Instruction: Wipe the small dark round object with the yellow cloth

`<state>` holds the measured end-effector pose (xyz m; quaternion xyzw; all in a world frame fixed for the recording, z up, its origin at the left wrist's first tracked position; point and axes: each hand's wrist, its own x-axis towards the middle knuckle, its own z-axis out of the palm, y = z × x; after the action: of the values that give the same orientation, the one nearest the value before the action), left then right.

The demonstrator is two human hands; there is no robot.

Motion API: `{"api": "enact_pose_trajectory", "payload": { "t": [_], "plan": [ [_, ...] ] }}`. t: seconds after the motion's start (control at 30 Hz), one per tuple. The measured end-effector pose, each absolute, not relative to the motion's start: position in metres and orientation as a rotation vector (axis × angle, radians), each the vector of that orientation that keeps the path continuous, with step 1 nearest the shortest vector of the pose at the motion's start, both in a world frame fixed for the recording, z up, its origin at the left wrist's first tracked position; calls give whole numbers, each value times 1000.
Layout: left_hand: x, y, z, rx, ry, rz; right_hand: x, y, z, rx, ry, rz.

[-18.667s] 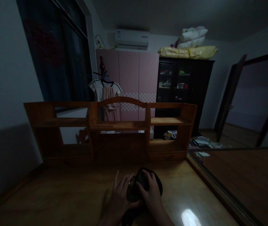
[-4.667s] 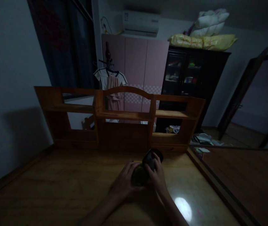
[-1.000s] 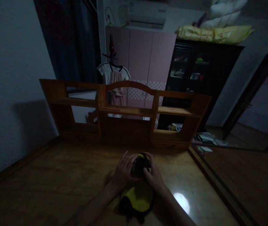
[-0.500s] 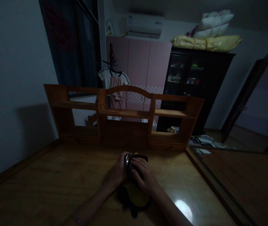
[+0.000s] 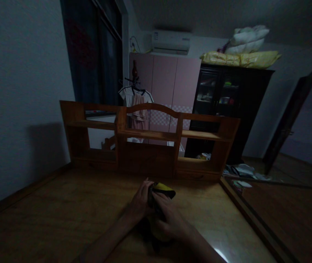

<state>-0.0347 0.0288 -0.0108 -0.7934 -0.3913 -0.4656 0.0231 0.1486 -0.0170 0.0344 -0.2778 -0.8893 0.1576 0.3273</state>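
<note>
Compared with the frame just before, the right hand [image 5: 172, 219] has bent its fingers down into the dark middle of the bundle [image 5: 163, 187], and more of the yellow edge with its black rim now shows beyond them. The whole view has also swung slightly, so the shelf unit [image 5: 150, 135] sits lower and further to the right.

Both hands grasp the bundle: the left hand [image 5: 140, 203] wraps its left side, while the right one grips from the opposite side with curled fingers. Held this way, the left probably steadies it and leaves the right free to press or tug. How firm either grip is I cannot tell in the dimness, nor quite what the dark core between the hands is.

Yellow and black parts of the bundle spread below the hands, low over the middle of the worktop [image 5: 90, 208], perhaps so that the wood bears some weight; contact is hidden in shadow. Behind it, the back edge meets the shelf unit, limiting reach forward. Sideways there is more room, with the left edge along the wall [image 5: 43, 146] and the right edge at a raised rail [image 5: 247, 217] both well apart from the hands.
</note>
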Motion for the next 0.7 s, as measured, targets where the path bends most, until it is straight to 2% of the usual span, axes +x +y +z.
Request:
{"api": "enact_pose_trajectory", "payload": {
  "t": [0.2,0.5,0.7],
  "plan": [
    [-33,23,-4,-2351,-1218,-1378,159,-16,31,-778,-2161,578],
    [-30,28,-7,-2255,-1218,-1329,141,-26,43,-998,-2292,76],
    [-33,24,-1,-2370,-1104,-1263,144,-33,36,-945,-2238,112]
  ]
}}
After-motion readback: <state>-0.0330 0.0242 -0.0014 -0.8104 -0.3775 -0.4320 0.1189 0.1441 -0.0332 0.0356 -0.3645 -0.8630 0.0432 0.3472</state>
